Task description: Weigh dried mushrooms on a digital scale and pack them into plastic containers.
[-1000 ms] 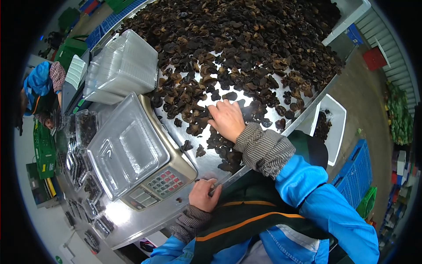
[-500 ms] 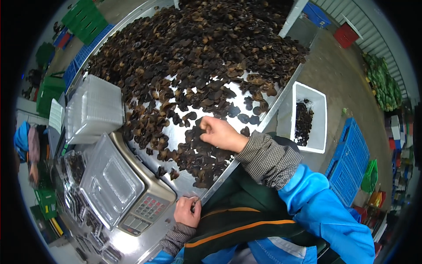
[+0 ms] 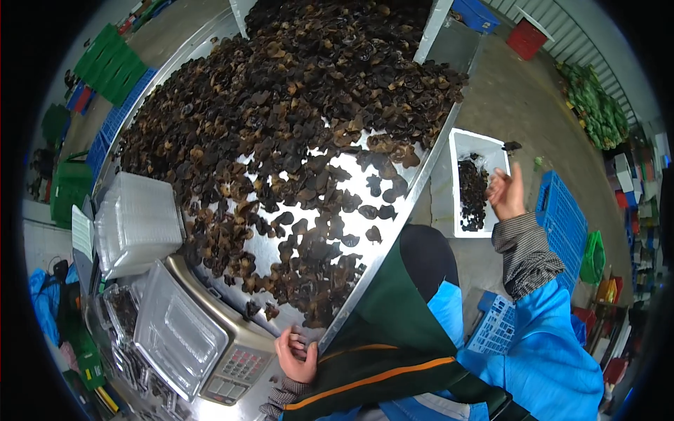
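Dark, crinkled fungus pieces (image 3: 295,84) are heaped thickly across the steel table (image 3: 274,235), thinning toward me. My right hand (image 3: 505,189), fingers open, is out past the table's edge, over the white foam box (image 3: 455,217) with similar pieces inside; one dark piece (image 3: 512,146) appears airborne just beyond my fingertips. My left hand (image 3: 298,354) rests at the near table edge with loosely curled, parted fingers and nothing visible in them. Beside it stands a scale (image 3: 235,372) topped by an empty clear lidded tray (image 3: 179,330).
Stacked clear containers (image 3: 140,224) stand left; filled packs (image 3: 119,309) lie below them. Blue pallets (image 3: 562,217), a red bin (image 3: 525,41), a blue tub (image 3: 474,14) and leafy greens (image 3: 593,105) are on the right. Green crates (image 3: 102,63) are at upper left; another worker's blue sleeve (image 3: 45,302) shows far left.
My right hand has left the pieces on the table, swinging right to the foam box, and has opened; a piece flies from it. My left hand's fingers have loosened. The view has shifted.
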Motion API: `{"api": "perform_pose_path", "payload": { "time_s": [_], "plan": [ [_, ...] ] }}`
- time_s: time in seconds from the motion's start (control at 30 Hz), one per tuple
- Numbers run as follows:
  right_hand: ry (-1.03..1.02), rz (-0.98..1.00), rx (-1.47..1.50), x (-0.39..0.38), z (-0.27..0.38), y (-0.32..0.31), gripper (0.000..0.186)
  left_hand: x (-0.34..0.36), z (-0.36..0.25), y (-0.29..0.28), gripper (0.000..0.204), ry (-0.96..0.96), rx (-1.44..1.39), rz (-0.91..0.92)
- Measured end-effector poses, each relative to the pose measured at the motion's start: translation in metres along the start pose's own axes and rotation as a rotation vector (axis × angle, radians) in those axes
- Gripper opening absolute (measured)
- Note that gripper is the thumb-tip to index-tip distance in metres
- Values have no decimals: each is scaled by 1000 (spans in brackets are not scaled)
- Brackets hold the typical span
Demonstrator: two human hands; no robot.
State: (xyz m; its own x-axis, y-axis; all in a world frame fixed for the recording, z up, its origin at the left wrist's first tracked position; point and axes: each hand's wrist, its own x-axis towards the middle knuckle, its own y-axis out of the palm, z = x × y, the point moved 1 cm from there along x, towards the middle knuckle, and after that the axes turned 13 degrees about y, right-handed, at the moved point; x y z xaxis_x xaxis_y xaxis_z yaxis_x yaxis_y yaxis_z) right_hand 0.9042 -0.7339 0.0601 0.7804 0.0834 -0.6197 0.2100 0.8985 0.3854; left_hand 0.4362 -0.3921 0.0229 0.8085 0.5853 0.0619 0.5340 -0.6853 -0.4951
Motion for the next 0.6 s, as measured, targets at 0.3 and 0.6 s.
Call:
{"api": "perform_pose_path", "payload": {
  "time_s": [0.3,0.6],
  "plan": [
    [-967,-318,-1988,59,-19,192,71,51,-16,27,107,62,239,87],
    [-907,408,-2062,-43,-171,219,69,80,-19,40,104,105,336,151]
  ]
}}
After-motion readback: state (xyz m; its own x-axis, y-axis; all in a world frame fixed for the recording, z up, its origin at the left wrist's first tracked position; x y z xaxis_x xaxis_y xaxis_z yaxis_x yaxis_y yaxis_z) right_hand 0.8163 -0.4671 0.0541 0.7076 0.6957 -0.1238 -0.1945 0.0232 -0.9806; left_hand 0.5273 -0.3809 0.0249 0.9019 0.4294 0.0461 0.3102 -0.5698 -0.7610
